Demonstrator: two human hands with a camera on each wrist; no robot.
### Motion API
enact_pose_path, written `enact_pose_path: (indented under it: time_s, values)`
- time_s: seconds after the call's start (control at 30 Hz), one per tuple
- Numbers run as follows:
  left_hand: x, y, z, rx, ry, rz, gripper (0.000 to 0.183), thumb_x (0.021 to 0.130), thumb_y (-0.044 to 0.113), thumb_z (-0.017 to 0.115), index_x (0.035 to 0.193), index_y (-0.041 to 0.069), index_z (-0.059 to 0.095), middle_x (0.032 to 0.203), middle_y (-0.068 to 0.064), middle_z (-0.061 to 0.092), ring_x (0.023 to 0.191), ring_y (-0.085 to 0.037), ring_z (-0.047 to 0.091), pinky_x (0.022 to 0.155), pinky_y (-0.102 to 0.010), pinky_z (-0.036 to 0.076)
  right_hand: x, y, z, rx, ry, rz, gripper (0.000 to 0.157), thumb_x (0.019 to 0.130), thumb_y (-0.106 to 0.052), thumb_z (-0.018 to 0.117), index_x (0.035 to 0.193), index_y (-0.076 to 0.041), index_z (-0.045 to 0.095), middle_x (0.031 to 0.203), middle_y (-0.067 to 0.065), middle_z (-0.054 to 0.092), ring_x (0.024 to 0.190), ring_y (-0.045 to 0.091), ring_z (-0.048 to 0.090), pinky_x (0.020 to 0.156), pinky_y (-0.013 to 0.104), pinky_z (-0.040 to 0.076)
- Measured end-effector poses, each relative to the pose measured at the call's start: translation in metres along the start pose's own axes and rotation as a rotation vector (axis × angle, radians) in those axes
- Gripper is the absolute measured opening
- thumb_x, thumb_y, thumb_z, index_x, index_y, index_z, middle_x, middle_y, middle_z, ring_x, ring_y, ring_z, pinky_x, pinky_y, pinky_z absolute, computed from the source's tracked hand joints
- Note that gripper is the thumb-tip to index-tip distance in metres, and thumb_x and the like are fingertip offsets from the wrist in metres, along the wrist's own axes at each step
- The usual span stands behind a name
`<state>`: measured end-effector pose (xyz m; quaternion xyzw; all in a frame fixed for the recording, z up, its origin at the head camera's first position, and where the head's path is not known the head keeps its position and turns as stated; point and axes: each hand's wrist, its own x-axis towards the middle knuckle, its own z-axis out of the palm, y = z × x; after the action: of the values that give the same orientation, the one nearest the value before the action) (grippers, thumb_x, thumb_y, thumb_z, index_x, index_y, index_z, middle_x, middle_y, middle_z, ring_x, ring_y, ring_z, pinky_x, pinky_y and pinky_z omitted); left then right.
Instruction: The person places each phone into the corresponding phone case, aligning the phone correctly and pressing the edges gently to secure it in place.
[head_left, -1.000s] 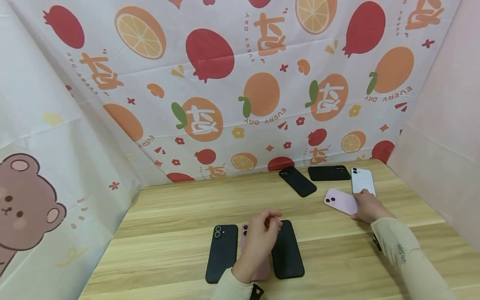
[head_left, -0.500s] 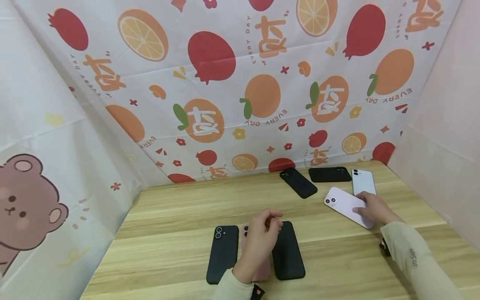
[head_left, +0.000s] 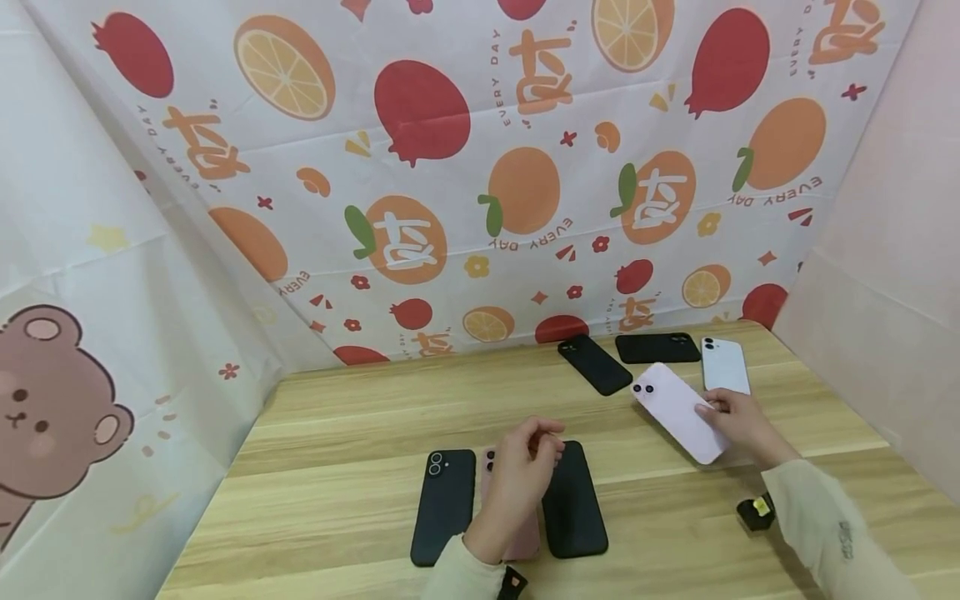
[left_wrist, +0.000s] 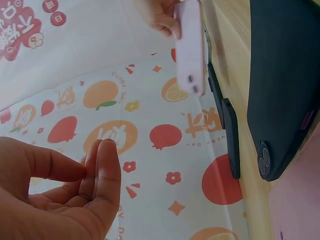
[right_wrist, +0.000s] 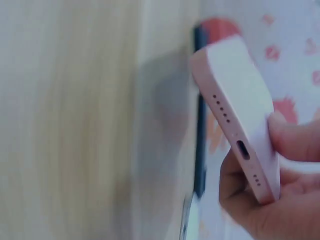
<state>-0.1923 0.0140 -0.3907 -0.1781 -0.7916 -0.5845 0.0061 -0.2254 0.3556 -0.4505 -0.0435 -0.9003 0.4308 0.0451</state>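
Note:
My right hand [head_left: 748, 427] grips a pale pink phone [head_left: 675, 408] by its near right corner, thumb on the back face and fingers underneath. In the right wrist view the phone [right_wrist: 240, 110] shows its bottom edge with the charging port, raised off the table. My left hand [head_left: 519, 475], fingers loosely bent and holding nothing, hovers over a row of phones. Under it a rose-pink phone [head_left: 529, 537] is partly hidden. A dark phone with two ringed lenses [head_left: 444, 504] lies to its left, and a plain black phone [head_left: 576, 504] to its right.
Toward the back right lie a slanted black phone [head_left: 596, 365], a sideways black phone [head_left: 657, 347] and a white phone [head_left: 724, 363]. A fruit-print cloth [head_left: 510, 317] hangs behind the wooden table [head_left: 322, 467], with plain cloth on the right.
My right hand has drawn the pale pink phone from beside the white phone and lifted it, tilted, slightly toward me. My left hand stays in place.

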Motion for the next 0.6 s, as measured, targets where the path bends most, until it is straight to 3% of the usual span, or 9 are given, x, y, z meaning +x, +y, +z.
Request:
enact_pose_path:
  time_s: [0.17,0.27,0.47,0.6]
  values:
    - [0.001,-0.003,-0.001,0.03,-0.011,0.013,0.021,0.094,-0.002,0.049,0.103,0.003,0.067,0.085,-0.004,0.065,0.077,-0.013,0.061,0.065,-0.022,0.05,-0.013,-0.031,0.015,0.319,-0.121,0.128,0.046,0.101,-0.014,0.046,0.131,0.018,0.035,0.1,0.01,0.054,0.082,0.011,0.052,0.067,0.025,0.049]
    - [0.002,-0.005,-0.002,0.044,-0.013,0.027,0.019,0.094,-0.002,0.051,0.103,0.003,0.067,0.089,-0.003,0.065,0.081,-0.014,0.062,0.067,-0.022,0.05,-0.022,-0.049,0.025,0.472,-0.187,0.152,0.046,0.102,-0.013,0.043,0.133,0.018,0.031,0.104,0.009,0.053,0.086,0.012,0.054,0.072,0.028,0.05]
    - [0.003,-0.007,-0.002,0.037,-0.013,0.021,0.017,0.094,0.004,0.057,0.109,0.0,0.066,0.096,-0.005,0.067,0.088,-0.016,0.063,0.073,-0.022,0.052,-0.042,-0.08,0.044,0.618,-0.23,0.125,0.041,0.102,-0.013,0.045,0.131,0.014,0.034,0.104,0.008,0.055,0.091,0.016,0.056,0.077,0.03,0.05]
    - [0.002,-0.005,-0.002,0.007,-0.042,-0.005,0.025,0.094,0.013,0.062,0.114,-0.002,0.064,0.099,-0.009,0.068,0.09,-0.018,0.063,0.075,-0.025,0.053,-0.054,-0.096,0.054,0.679,-0.238,0.11,0.038,0.101,-0.012,0.047,0.128,0.013,0.037,0.1,0.006,0.058,0.09,0.016,0.057,0.076,0.03,0.051]
